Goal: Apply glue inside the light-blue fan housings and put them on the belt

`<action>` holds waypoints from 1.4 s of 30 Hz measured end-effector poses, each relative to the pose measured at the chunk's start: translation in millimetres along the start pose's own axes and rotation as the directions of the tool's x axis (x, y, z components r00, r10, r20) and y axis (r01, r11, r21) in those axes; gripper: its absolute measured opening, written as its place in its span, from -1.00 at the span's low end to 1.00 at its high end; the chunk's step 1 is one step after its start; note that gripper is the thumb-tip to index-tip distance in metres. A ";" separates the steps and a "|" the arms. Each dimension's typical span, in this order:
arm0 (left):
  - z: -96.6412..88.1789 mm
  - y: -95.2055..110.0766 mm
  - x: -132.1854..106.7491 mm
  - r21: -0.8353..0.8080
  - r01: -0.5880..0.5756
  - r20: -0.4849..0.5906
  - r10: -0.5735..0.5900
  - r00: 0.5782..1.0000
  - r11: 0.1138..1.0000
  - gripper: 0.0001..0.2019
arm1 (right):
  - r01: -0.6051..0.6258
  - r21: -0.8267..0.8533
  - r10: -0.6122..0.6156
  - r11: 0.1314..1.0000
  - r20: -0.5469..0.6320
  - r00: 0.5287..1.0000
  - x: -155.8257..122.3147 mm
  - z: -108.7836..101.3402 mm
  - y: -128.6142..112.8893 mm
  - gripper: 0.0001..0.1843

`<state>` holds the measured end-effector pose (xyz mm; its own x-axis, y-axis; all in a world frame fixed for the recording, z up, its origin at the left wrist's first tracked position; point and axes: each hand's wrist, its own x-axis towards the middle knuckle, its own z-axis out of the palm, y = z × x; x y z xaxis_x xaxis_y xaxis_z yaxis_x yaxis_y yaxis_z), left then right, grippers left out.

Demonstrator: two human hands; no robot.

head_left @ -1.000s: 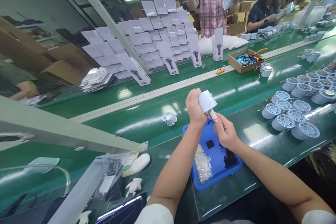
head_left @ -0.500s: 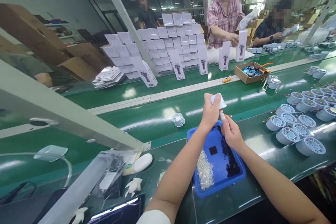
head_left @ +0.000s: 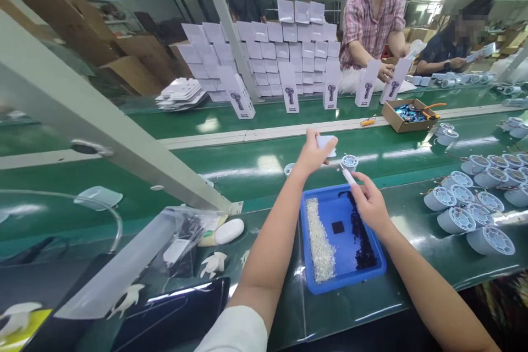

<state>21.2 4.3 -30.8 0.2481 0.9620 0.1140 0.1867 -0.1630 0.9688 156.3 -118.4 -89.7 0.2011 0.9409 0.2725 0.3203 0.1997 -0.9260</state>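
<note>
The left hand (head_left: 312,155) is closed around one white plastic part (head_left: 326,144) above the green counter (head_left: 247,173). The right hand (head_left: 371,204) pinches one white pen-shaped tool (head_left: 348,176), its tip at 11 o'clock near one round fan housing (head_left: 350,162) standing just at 3 o'clock of the left hand. At 6 o'clock of both hands lies one blue tray (head_left: 336,256) holding one strip of clear bits (head_left: 320,239), one strip of dark bits (head_left: 363,236) and one black square (head_left: 338,226). At 12 o'clock stand five upright printed boxes (head_left: 290,93).
</note>
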 end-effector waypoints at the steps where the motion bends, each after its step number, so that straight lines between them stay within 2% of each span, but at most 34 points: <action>1: -5.1 -3.5 2.0 0.137 0.015 -0.004 -0.014 1.000 0.990 -0.56 | -0.014 0.009 0.014 1.000 -0.021 1.000 0.4 -0.2 -0.3 -0.65; 3: -8.9 -9.2 3.3 0.401 0.020 0.030 -0.035 0.999 0.916 -0.45 | -0.035 0.032 0.037 0.999 -0.066 0.997 1.2 -0.5 -0.5 -0.72; 6: -4.2 -13.9 2.0 0.651 -0.042 0.183 -0.103 0.978 0.758 -0.45 | -0.036 0.052 0.041 0.998 -0.117 0.992 2.2 -0.5 -0.9 -0.71; 8: -0.8 -14.8 0.7 0.770 -0.113 0.262 -0.151 0.953 0.628 -0.48 | -0.019 0.085 0.028 0.996 -0.102 0.994 2.5 1.2 -0.5 -0.69; 10: -1.1 -14.2 -0.1 0.843 -0.159 0.291 -0.189 0.938 0.513 -0.45 | -0.020 0.140 0.026 0.990 -0.040 0.999 2.1 5.1 1.7 -0.65; 12: -6.4 -12.9 0.0 0.865 -0.169 0.308 -0.234 0.922 0.472 -0.39 | -0.040 0.182 0.032 0.982 0.045 0.998 0.8 10.3 5.7 -0.60; 14: -15.9 -12.1 1.4 0.855 -0.147 0.317 -0.276 0.908 0.498 -0.34 | -0.059 0.190 0.035 0.980 0.124 0.992 -1.2 14.9 10.3 -0.56; 17: -33.2 -15.1 5.9 0.849 -0.053 0.273 -0.351 0.895 0.526 -0.33 | -0.054 0.178 0.018 0.982 0.200 0.980 -3.6 18.1 15.2 -0.54; 22: -51.4 -24.6 12.3 0.834 0.066 0.237 -0.464 0.854 0.548 -0.36 | -0.029 0.142 -0.005 0.989 0.239 0.971 -2.5 15.9 17.9 -0.57; 27: -50.5 -23.7 11.0 0.852 0.110 0.147 -0.436 0.888 0.511 -0.55 | -0.028 0.095 0.002 0.995 0.261 0.965 -1.7 15.8 17.3 -0.61; 29: -48.4 -22.8 10.2 0.857 0.123 0.115 -0.419 0.901 0.500 -0.56 | -0.022 0.089 -0.002 0.996 0.263 0.965 -2.0 16.4 16.5 -0.63; 34: -45.8 -27.3 10.5 0.843 0.124 0.114 -0.400 0.910 0.523 -0.51 | 0.000 0.066 -0.016 0.998 0.239 0.971 -2.1 17.4 14.2 -0.70; 37: -46.2 -29.7 11.2 0.795 0.141 0.068 -0.317 0.946 0.590 -0.53 | 0.055 -0.004 -0.054 0.998 0.170 0.984 -2.1 16.1 10.9 -0.76; 40: -46.9 -25.7 11.4 0.677 0.141 -0.065 -0.132 0.989 0.722 -0.58 | 0.179 -0.155 -0.165 0.972 0.099 0.981 -1.4 11.3 5.2 -0.82; 42: -46.6 -20.1 11.4 0.569 0.116 -0.168 -0.024 0.986 0.814 -0.62 | 0.257 -0.243 -0.263 0.935 0.006 0.965 0.3 6.3 1.6 -0.82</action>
<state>-24.0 28.8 -38.7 0.0805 0.9887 0.1263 0.7214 -0.1452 0.6772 151.0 -116.0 -92.7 0.1043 0.8567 0.5052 0.5765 0.3618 -0.7326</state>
